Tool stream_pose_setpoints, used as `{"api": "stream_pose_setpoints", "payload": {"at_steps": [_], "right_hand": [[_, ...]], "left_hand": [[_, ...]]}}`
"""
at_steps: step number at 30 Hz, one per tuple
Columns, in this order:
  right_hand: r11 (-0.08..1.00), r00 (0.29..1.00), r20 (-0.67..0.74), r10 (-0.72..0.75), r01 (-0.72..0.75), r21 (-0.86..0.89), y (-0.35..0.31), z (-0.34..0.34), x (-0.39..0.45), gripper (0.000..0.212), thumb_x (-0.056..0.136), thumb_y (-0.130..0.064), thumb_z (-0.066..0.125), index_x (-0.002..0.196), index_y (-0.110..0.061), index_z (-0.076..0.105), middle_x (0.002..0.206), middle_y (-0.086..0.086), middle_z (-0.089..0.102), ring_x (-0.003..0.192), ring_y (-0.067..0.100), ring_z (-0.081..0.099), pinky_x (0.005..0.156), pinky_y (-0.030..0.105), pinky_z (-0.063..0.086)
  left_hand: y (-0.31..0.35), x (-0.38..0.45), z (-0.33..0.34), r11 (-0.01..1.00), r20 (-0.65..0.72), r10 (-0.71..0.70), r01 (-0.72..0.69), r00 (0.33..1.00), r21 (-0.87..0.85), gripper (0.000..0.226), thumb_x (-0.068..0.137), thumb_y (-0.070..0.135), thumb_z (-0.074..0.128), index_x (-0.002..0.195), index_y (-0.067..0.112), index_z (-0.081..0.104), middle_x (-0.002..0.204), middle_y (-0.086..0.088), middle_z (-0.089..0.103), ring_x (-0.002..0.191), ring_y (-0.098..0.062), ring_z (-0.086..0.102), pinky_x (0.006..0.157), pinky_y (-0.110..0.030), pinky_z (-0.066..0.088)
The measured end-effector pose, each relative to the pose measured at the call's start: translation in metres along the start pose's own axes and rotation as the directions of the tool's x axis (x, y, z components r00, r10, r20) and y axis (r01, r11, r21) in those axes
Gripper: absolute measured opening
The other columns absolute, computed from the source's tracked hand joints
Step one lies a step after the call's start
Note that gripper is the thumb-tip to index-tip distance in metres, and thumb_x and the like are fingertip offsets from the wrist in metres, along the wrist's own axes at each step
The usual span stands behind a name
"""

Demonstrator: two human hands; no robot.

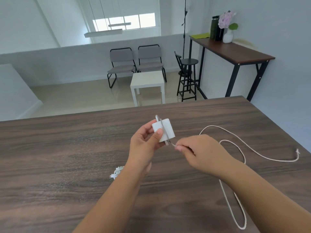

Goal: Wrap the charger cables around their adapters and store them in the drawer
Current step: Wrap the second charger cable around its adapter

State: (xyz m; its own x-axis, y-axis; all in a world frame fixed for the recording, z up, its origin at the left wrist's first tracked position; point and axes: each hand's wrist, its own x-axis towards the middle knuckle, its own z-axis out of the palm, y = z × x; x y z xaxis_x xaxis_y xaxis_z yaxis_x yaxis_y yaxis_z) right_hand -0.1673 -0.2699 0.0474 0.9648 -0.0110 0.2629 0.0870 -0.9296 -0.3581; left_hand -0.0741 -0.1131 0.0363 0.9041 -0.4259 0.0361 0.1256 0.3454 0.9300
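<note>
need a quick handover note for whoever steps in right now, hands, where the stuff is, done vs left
Left hand grips the white adapter above the table, thumb on its face.
Right hand pinches the cable just below the adapter.
Done: about one turn of cable lies across the adapter. A second white charger, which looks already wound, lies on the table partly behind the left forearm.
Left: most of the cable trails loose in loops on the table to the right, its plug end near the right edge. Wind it all on, then put both chargers in the drawer, which is not in view.
</note>
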Motion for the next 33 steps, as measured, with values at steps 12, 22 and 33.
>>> {"api": "stream_pose_setpoints", "payload": {"at_steps": [12, 22, 33], "right_hand": [[0.787, 0.871, -0.234, 0.433, -0.238, 0.570, 0.060, -0.061, 0.021, 0.014, 0.084, -0.042, 0.066, 0.092, -0.035, 0.074, 0.088, -0.019, 0.071, 0.084, -0.002, 0.062, 0.071, 0.014, 0.042], [0.927, 0.912, 0.230, 0.341, -0.366, 0.079, 0.062, -0.041, 0.012, 0.045, 0.091, -0.013, 0.044, 0.130, -0.033, 0.056, 0.137, -0.007, 0.054, 0.121, 0.015, 0.052, 0.100, 0.026, 0.038], [0.685, 0.971, 0.208, 0.116, -0.230, 0.692, 0.017, -0.020, 0.008, 0.034, 0.101, -0.031, 0.035, 0.105, -0.040, 0.067, 0.086, -0.013, 0.076, 0.099, 0.000, 0.062, 0.098, 0.030, 0.037]], "left_hand": [[0.006, -0.040, -0.015, 0.955, 0.513, -0.294, 0.224, 0.806, 0.196, 0.040, 0.080, 0.020, 0.074, 0.119, 0.013, 0.070, 0.105, -0.007, 0.070, 0.082, -0.020, 0.061, 0.062, -0.025, 0.054], [-0.001, -0.043, -0.001, 0.993, 0.252, -0.118, 0.120, 0.961, 0.006, 0.041, 0.082, 0.012, 0.063, 0.123, 0.010, 0.064, 0.108, -0.012, 0.066, 0.076, -0.019, 0.068, 0.055, -0.025, 0.057], [0.020, -0.030, 0.013, 1.000, 0.163, 0.005, -0.002, 0.987, -0.020, 0.039, 0.085, 0.013, 0.068, 0.124, 0.015, 0.062, 0.114, -0.004, 0.067, 0.090, -0.016, 0.069, 0.062, -0.025, 0.059]]}}
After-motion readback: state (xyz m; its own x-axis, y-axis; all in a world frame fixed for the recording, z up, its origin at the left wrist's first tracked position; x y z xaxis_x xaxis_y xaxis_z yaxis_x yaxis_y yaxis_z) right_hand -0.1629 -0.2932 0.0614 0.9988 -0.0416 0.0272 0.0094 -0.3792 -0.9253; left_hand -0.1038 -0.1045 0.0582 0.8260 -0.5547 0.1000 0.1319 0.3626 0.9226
